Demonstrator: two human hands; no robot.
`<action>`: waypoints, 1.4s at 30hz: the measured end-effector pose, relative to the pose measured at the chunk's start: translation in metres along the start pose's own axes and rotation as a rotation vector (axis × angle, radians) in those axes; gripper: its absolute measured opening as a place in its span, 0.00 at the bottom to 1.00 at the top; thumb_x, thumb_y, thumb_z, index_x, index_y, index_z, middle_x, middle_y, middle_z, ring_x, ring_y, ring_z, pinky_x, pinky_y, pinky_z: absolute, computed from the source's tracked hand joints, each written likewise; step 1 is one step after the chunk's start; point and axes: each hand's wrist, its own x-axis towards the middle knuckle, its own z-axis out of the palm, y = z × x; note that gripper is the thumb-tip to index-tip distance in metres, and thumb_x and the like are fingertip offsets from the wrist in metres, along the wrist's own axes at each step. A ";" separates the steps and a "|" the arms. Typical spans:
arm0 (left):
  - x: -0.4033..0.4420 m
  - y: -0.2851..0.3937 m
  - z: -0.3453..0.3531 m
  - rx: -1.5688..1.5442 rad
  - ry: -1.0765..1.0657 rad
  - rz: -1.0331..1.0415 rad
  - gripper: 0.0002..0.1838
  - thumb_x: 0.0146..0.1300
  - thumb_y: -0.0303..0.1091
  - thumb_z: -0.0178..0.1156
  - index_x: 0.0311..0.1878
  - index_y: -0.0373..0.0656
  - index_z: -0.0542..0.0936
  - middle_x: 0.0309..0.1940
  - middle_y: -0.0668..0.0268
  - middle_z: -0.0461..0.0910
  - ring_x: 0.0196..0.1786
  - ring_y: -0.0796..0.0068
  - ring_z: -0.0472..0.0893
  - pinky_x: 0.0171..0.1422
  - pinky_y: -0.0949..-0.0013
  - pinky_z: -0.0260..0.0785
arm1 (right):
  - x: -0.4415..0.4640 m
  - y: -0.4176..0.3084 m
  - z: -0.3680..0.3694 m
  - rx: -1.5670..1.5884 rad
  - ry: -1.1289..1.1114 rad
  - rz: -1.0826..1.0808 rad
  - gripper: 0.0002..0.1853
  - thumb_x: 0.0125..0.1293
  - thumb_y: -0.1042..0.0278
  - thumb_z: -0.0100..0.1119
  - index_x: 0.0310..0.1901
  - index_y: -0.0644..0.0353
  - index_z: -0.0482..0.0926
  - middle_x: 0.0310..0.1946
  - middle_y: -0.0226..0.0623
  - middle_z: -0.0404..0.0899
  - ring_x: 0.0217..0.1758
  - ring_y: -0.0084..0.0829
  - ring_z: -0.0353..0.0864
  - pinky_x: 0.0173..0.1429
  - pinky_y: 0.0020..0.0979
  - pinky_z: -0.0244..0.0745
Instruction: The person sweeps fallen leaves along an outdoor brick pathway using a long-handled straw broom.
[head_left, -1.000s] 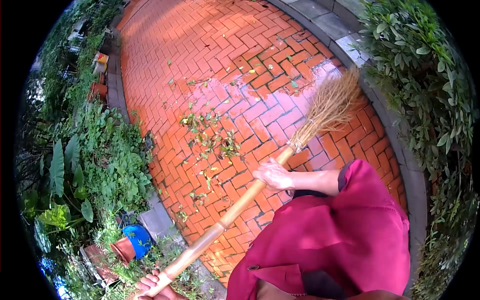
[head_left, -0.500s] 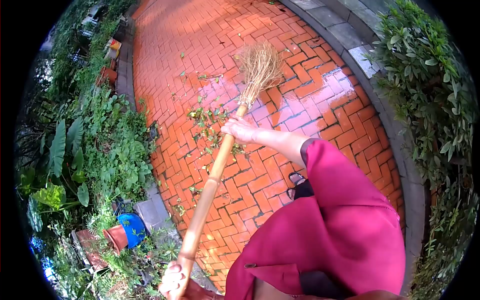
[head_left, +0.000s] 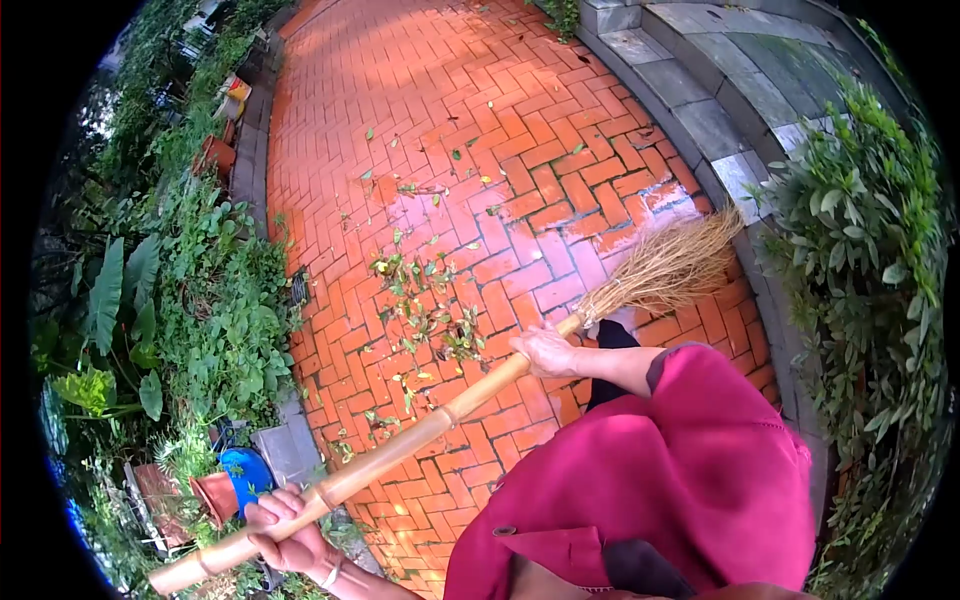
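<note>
A broom (head_left: 440, 420) with a thick bamboo handle slants across the view, its end at the lower left. Its twig head (head_left: 670, 268) lies over the wet bricks at the right, reaching the stone curb. My right hand (head_left: 548, 352) is wrapped round the handle just below the bristles. Near the handle's far end, my left hand (head_left: 290, 527) closes round the bamboo. Fallen leaves (head_left: 430, 310) lie scattered in a loose pile on the brick path (head_left: 400, 130), left of the broom head.
Stone steps (head_left: 710, 70) and a leafy bush (head_left: 850, 230) border the right side. Along the left run green plants (head_left: 220, 290), a clay pot (head_left: 212, 495) and a blue container (head_left: 245, 470). A dark trouser leg (head_left: 612, 365) shows beneath the broom head.
The broom head has swung right and nearer, from the path's middle to the right curb. My right hand moved right and down; my left hand shifted left and slightly up with the handle.
</note>
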 end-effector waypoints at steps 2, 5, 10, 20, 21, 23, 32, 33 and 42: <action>0.014 -0.012 0.027 0.013 -0.041 0.041 0.17 0.57 0.48 0.49 0.24 0.47 0.59 0.20 0.68 0.58 0.26 0.73 0.60 0.44 0.65 0.53 | 0.040 0.025 -0.029 0.037 0.110 -0.101 0.09 0.48 0.67 0.54 0.32 0.54 0.68 0.27 0.34 0.72 0.39 0.37 0.69 0.42 0.43 0.55; 0.031 -0.057 0.090 0.168 0.095 0.054 0.18 0.56 0.50 0.50 0.26 0.46 0.61 0.23 0.67 0.62 0.33 0.68 0.65 0.52 0.59 0.54 | 0.120 0.103 -0.061 -0.065 0.151 -0.140 0.08 0.48 0.68 0.53 0.32 0.52 0.67 0.28 0.31 0.71 0.43 0.35 0.68 0.49 0.43 0.56; 0.046 -0.150 0.175 0.353 0.087 -0.009 0.20 0.52 0.50 0.56 0.33 0.43 0.64 0.32 0.61 0.70 0.46 0.59 0.69 0.58 0.55 0.52 | 0.194 0.193 -0.162 -0.070 0.211 -0.135 0.10 0.46 0.74 0.53 0.31 0.50 0.69 0.30 0.31 0.70 0.44 0.35 0.68 0.55 0.43 0.55; 0.067 -0.028 0.117 0.068 0.428 0.055 0.18 0.54 0.46 0.55 0.26 0.47 0.58 0.22 0.70 0.55 0.32 0.72 0.59 0.46 0.63 0.51 | 0.117 0.090 -0.153 0.029 0.203 -0.333 0.12 0.40 0.75 0.55 0.30 0.54 0.68 0.23 0.31 0.67 0.37 0.33 0.67 0.44 0.38 0.56; 0.064 -0.020 0.114 0.063 0.421 0.025 0.18 0.55 0.46 0.54 0.26 0.47 0.58 0.21 0.70 0.55 0.32 0.72 0.59 0.46 0.63 0.51 | 0.107 0.083 -0.147 0.009 0.093 -0.338 0.12 0.40 0.74 0.55 0.30 0.53 0.68 0.24 0.30 0.67 0.38 0.33 0.67 0.44 0.38 0.56; 0.060 -0.007 0.119 0.096 0.405 -0.003 0.18 0.55 0.46 0.52 0.25 0.47 0.58 0.19 0.71 0.55 0.29 0.72 0.60 0.45 0.64 0.52 | 0.107 0.075 -0.136 -0.016 -0.035 -0.363 0.12 0.41 0.73 0.55 0.31 0.53 0.68 0.25 0.30 0.68 0.39 0.32 0.67 0.44 0.39 0.57; -0.006 -0.099 0.192 0.410 0.528 0.079 0.20 0.53 0.50 0.54 0.34 0.41 0.67 0.33 0.58 0.71 0.45 0.58 0.70 0.58 0.54 0.54 | 0.250 0.115 -0.109 -0.087 -0.100 -0.531 0.14 0.43 0.74 0.57 0.35 0.51 0.70 0.29 0.32 0.71 0.46 0.38 0.68 0.53 0.43 0.58; -0.015 -0.107 0.204 0.419 0.551 0.049 0.21 0.52 0.51 0.55 0.35 0.41 0.67 0.36 0.56 0.71 0.46 0.57 0.69 0.59 0.54 0.52 | 0.244 0.115 -0.118 -0.096 -0.080 -0.543 0.14 0.43 0.74 0.57 0.35 0.51 0.70 0.29 0.32 0.71 0.46 0.38 0.68 0.54 0.43 0.58; -0.303 -0.001 0.325 0.311 1.370 0.379 0.17 0.56 0.49 0.51 0.30 0.42 0.68 0.26 0.66 0.67 0.38 0.69 0.65 0.53 0.62 0.54 | 0.023 -0.021 -0.052 -0.135 -0.688 -1.051 0.10 0.42 0.72 0.57 0.30 0.52 0.72 0.28 0.31 0.72 0.42 0.34 0.69 0.44 0.38 0.59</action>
